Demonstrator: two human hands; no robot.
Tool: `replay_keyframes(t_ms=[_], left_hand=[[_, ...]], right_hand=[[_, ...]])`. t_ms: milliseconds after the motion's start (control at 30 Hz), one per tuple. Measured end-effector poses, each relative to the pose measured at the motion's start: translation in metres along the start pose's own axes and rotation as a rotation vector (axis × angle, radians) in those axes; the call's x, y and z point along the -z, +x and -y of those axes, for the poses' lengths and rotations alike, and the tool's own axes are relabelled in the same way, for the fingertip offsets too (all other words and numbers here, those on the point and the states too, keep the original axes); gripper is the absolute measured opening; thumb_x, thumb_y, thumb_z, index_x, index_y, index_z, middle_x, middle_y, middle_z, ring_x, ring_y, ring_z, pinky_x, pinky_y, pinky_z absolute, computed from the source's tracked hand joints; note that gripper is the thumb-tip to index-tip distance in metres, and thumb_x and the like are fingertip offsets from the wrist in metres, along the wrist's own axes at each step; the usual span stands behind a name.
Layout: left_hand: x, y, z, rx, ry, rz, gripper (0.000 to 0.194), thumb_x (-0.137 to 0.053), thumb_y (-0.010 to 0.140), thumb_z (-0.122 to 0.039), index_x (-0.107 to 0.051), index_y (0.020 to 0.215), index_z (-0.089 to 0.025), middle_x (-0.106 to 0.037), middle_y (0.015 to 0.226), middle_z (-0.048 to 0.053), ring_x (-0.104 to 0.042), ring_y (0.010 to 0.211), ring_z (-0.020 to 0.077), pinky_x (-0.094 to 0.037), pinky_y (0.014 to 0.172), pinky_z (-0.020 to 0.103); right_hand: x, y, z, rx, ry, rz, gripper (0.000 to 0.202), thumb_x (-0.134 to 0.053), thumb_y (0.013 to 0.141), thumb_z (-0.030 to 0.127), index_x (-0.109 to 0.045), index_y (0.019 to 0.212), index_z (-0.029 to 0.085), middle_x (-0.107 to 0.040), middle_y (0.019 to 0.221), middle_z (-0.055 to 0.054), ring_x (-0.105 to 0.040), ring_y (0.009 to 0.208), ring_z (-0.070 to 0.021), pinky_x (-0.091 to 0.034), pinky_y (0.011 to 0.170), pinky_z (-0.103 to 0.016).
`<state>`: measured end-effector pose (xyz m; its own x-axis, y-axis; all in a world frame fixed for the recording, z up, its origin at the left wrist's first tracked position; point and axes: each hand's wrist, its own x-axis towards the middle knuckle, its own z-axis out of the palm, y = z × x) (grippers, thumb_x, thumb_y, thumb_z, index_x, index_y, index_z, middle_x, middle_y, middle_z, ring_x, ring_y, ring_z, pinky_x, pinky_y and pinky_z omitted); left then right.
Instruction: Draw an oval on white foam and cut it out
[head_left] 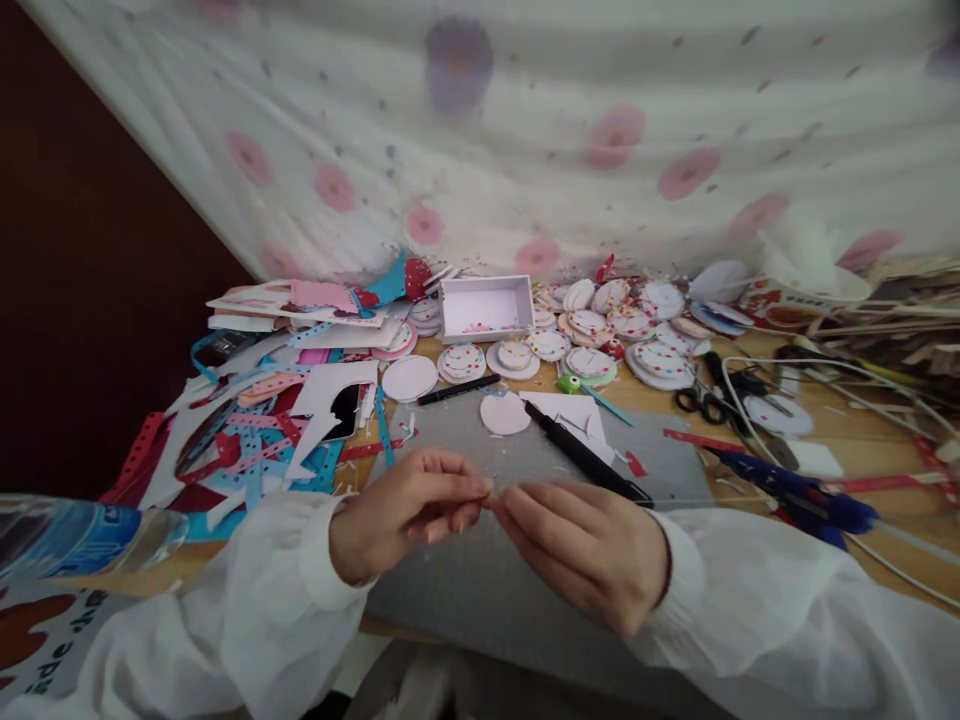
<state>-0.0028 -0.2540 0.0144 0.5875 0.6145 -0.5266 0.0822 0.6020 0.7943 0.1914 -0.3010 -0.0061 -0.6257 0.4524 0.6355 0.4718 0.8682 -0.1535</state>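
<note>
My left hand (409,510) and my right hand (581,550) meet fingertip to fingertip over the grey mat (480,580), both pinching one tiny piece that is too small to make out. Both wrists are in white sleeves. Just beyond my right hand lies a black craft knife (585,455) on the mat, with a pale pink paper disc (505,413) and white paper offcuts beside it. A black pen (457,390) lies further back.
Several decorated paper discs (592,345) and a white open box (486,306) fill the back of the table. Paper scraps and punched strips (255,430) pile at left. Scissors (701,400), a blue glue gun (802,495) and cables lie at right. A plastic bottle (75,535) lies near left.
</note>
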Motion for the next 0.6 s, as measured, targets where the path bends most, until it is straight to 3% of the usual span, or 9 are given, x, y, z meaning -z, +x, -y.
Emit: replay_keyframes(t_ms=[100,200,300,400,500,600], left_hand=[[0.000,0.003,0.005,0.130,-0.025,0.041,0.023,-0.076,0.064,-0.032,-0.061,0.056,-0.016,-0.048,0.045,-0.003,-0.027,0.037,0.0028,-0.006,0.033,0.019],[-0.001,0.007,0.013,0.220,0.050,0.040,0.021,-0.073,0.064,-0.031,-0.060,0.058,-0.015,-0.051,0.047,-0.003,-0.029,0.035,0.0023,-0.008,0.033,0.018],[-0.002,0.012,0.018,0.149,0.190,0.022,0.025,-0.071,0.067,-0.035,-0.058,0.061,-0.015,-0.054,0.047,-0.004,-0.036,0.033,0.0031,-0.017,0.033,0.017],[-0.002,0.014,0.016,-0.044,0.339,0.004,0.028,-0.067,0.072,-0.040,-0.056,0.065,-0.015,-0.057,0.049,-0.004,-0.043,0.034,0.0048,-0.026,0.034,0.016],[0.000,0.011,0.010,-0.175,0.450,-0.027,0.024,-0.061,0.078,-0.037,-0.057,0.071,-0.014,-0.058,0.052,-0.003,-0.045,0.035,0.0048,-0.032,0.037,0.016],[0.000,0.005,0.006,-0.267,0.548,-0.074,0.020,-0.057,0.082,-0.032,-0.058,0.074,-0.014,-0.058,0.055,-0.003,-0.046,0.037,0.0047,-0.035,0.038,0.015]], right_hand=[[0.008,0.000,-0.004,0.187,-0.055,0.109,0.031,-0.038,0.091,0.010,-0.066,0.105,0.015,-0.073,0.091,-0.010,-0.067,0.071,-0.0179,-0.055,0.056,-0.028],[0.007,-0.007,-0.010,0.371,-0.065,0.197,0.030,-0.039,0.091,0.014,-0.069,0.093,0.014,-0.073,0.091,-0.012,-0.065,0.070,-0.0181,-0.052,0.052,-0.028],[0.001,-0.015,-0.016,0.362,-0.027,0.225,0.029,-0.037,0.091,0.012,-0.066,0.094,0.011,-0.071,0.087,-0.014,-0.063,0.065,-0.0170,-0.048,0.047,-0.027],[-0.002,-0.018,-0.018,0.123,0.115,0.246,0.028,-0.035,0.091,0.007,-0.060,0.103,0.012,-0.067,0.087,-0.011,-0.061,0.068,-0.0156,-0.049,0.052,-0.026],[-0.003,-0.014,-0.017,-0.304,0.438,0.187,0.023,-0.041,0.090,0.009,-0.053,0.109,0.014,-0.063,0.086,-0.007,-0.060,0.071,-0.0129,-0.051,0.060,-0.023],[-0.004,-0.008,-0.017,-0.617,0.656,0.152,0.012,-0.055,0.087,0.019,-0.055,0.099,0.016,-0.058,0.076,-0.001,-0.053,0.059,-0.0089,-0.046,0.053,-0.019]])
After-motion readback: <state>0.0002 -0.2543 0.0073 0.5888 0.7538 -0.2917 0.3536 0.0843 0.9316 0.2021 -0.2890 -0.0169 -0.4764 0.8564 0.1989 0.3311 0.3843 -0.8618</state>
